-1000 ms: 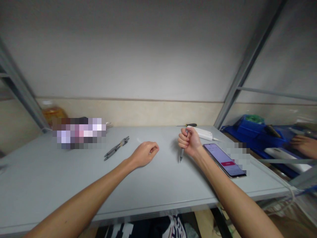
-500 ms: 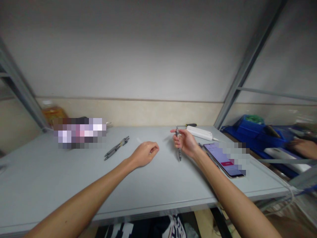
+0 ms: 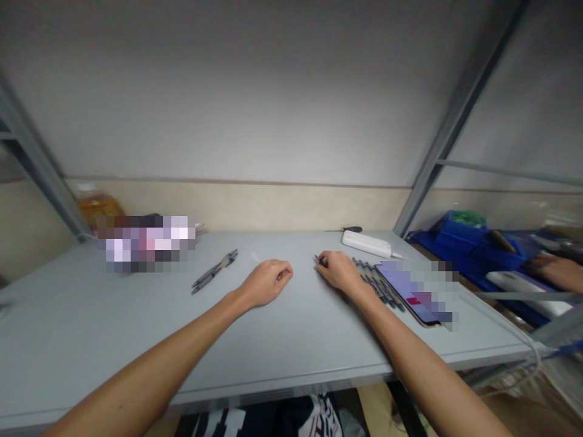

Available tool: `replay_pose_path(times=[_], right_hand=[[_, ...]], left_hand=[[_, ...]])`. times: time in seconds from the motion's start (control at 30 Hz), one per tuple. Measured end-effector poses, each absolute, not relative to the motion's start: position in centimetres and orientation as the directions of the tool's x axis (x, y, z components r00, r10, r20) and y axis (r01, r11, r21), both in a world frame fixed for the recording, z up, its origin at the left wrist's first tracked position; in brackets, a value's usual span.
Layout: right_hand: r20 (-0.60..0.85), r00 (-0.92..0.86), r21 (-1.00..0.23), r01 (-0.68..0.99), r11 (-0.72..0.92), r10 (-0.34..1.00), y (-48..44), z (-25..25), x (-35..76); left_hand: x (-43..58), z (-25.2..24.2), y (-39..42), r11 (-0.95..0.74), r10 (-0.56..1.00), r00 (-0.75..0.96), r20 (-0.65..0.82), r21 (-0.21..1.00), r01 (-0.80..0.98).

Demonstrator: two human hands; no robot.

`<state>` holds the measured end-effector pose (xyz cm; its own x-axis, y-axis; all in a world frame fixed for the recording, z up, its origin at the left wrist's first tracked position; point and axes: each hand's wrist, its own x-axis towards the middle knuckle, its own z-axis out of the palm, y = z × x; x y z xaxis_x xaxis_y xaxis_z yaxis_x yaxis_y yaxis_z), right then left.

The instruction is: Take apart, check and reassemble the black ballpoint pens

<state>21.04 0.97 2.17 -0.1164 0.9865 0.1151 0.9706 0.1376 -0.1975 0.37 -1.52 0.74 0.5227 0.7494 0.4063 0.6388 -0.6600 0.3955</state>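
My right hand (image 3: 337, 270) is low over the desk, fingers closed around a pen (image 3: 322, 261); only one end shows past the fingers and the rest is hidden. To its right several dark grey pens (image 3: 381, 286) lie side by side, partly covered by my wrist. My left hand (image 3: 268, 281) rests on the desk, fingers curled in, and I see nothing in it. Left of that hand a small group of grey pens (image 3: 214, 273) lies at a slant on the desk (image 3: 273, 346).
Beside the row of pens lies a phone (image 3: 412, 294) with its screen lit. Behind are a white power strip or charger (image 3: 367, 244) and a screwdriver (image 3: 350, 229). A blurred bundle (image 3: 148, 243) and a bottle (image 3: 98, 206) stand back left. Another person's hand (image 3: 558, 273) is far right.
My right hand has turned palm-down and lowered toward the desk; the pen, upright before, is now mostly covered by it. The row of pens shows more. My left hand has stayed still.
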Motion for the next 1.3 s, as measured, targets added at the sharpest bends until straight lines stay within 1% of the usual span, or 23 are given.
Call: replay_pose_path(times=[0.13,0.23,0.33,0.73,1.0,1.3], right_hand=[[0.06,-0.057,-0.113,0.992,0.064,0.997,1.0,2.7,21.8],[0.043,0.017,-0.084,0.996,-0.014,0.999,1.4,2.9,22.6],[0.03,0.054,-0.069,0.996,-0.052,0.998,1.8,2.9,23.5],[0.047,0.08,-0.106,0.992,-0.075,0.996,1.7,3.1,23.8],[0.032,0.085,-0.115,0.99,-0.081,0.996,1.8,3.2,23.9],[0.06,0.077,-0.137,0.988,-0.068,0.995,1.6,3.3,23.7]], left_hand=[[0.3,0.8,-1.5,-0.662,0.747,0.525,0.407,0.387,0.641],[0.2,0.7,-1.5,-0.663,0.747,0.528,0.405,0.388,0.641],[0.2,0.6,-1.4,-0.662,0.748,0.529,0.402,0.388,0.641],[0.1,0.7,-1.5,-0.661,0.748,0.525,0.405,0.386,0.644],[0.2,0.8,-1.5,-0.665,0.744,0.528,0.41,0.379,0.643],[0.2,1.0,-1.7,-0.661,0.748,0.527,0.402,0.383,0.645]])
